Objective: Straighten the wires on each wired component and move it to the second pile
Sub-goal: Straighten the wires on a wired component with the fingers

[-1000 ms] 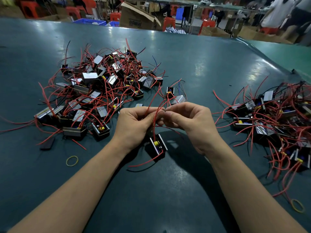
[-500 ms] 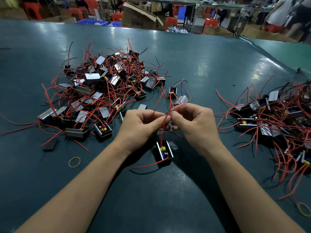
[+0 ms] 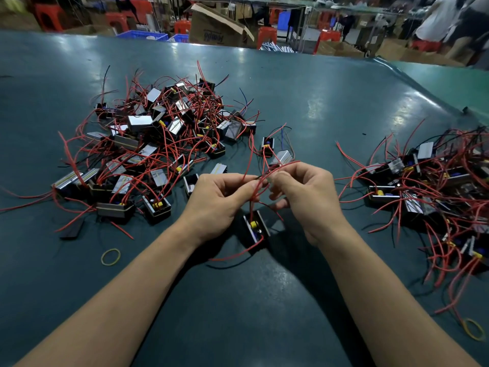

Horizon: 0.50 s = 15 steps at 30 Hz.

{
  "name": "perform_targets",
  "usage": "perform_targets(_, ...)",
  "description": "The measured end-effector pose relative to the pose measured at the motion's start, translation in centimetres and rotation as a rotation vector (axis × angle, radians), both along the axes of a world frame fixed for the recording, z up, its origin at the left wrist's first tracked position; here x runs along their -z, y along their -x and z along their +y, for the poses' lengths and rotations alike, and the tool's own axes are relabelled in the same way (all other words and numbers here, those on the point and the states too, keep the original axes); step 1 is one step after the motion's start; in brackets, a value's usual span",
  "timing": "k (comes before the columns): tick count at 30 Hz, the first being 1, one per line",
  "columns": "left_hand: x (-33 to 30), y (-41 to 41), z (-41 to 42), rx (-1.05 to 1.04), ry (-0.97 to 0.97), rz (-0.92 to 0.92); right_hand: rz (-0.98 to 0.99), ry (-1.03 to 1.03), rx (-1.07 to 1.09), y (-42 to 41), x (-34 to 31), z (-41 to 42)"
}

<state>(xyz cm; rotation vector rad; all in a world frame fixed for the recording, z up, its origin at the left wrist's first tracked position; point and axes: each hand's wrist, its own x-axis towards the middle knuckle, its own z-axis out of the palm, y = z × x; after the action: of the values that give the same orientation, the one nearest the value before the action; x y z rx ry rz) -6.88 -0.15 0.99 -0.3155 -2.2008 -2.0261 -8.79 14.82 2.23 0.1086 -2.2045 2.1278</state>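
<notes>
Two bare hands, left [image 3: 217, 200] and right [image 3: 307, 197], pinch thin red wires [image 3: 260, 181] rising from a small black box-shaped component [image 3: 255, 229] on a dark teal surface [image 3: 304, 102]. A large heap of similar red-wired components [image 3: 158, 144] lies far left, a second heap [image 3: 434, 192] right. A yellow rubber band [image 3: 111, 256] lies near left.

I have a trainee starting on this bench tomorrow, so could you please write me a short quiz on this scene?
1. True or false: both hands pinch red wires.
2. Where is the component being worked on: A in the left pile, B below the hands, C in the right pile?
3. What lies left of the left forearm?

Key: 1 true, left hand, right hand, red wires. 2 B, component. 3 a rubber band.
</notes>
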Motion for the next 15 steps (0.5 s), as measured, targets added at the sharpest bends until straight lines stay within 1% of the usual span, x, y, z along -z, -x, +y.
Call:
perform_targets(5, 0.1, -0.1, -0.1, -0.011, -0.013, -0.004, -0.179, 0.139, -0.118, 0.2, -0.6, 0.5)
perform_targets(9, -0.2, -0.2, -0.1, -0.015, -0.014, 0.006, -0.328, 0.324, -0.170, 0.3, -0.8, 0.6)
perform_targets(11, -0.2, -0.1, -0.2, -0.018, 0.012, 0.025, -0.342, 0.374, -0.181, 0.2, -0.8, 0.6)
perform_targets(13, -0.1, 0.0, -0.3, -0.025, 0.014, 0.038, -0.307, 0.389, -0.209, 0.1, -0.9, 0.8)
perform_targets(15, 0.1, 0.2, -0.4, -0.044, 0.014, 0.038, -0.238, 0.310, -0.223, 0.0, -0.9, 1.2)
